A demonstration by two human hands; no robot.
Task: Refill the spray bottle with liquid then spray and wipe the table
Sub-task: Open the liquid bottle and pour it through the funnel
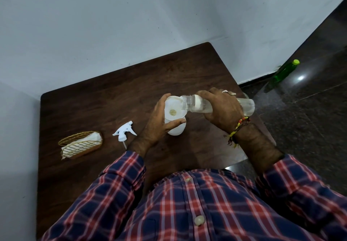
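A white spray bottle body [177,129] stands upright on the dark wooden table [112,99] with a white funnel [173,109] in its neck. My left hand [159,122] grips the funnel and the bottle's top. My right hand [223,109] holds a clear plastic bottle [195,104] tipped on its side, its open mouth over the funnel's rim. The white trigger sprayer head [124,130], with its dip tube, lies loose on the table to the left of the bottle.
A gold wire basket [80,144] with white cloth or tissue sits at the table's left. A green bottle with a yellow-green cap [283,71] stands on the dark floor by the wall at right. Walls close the table's far and left sides.
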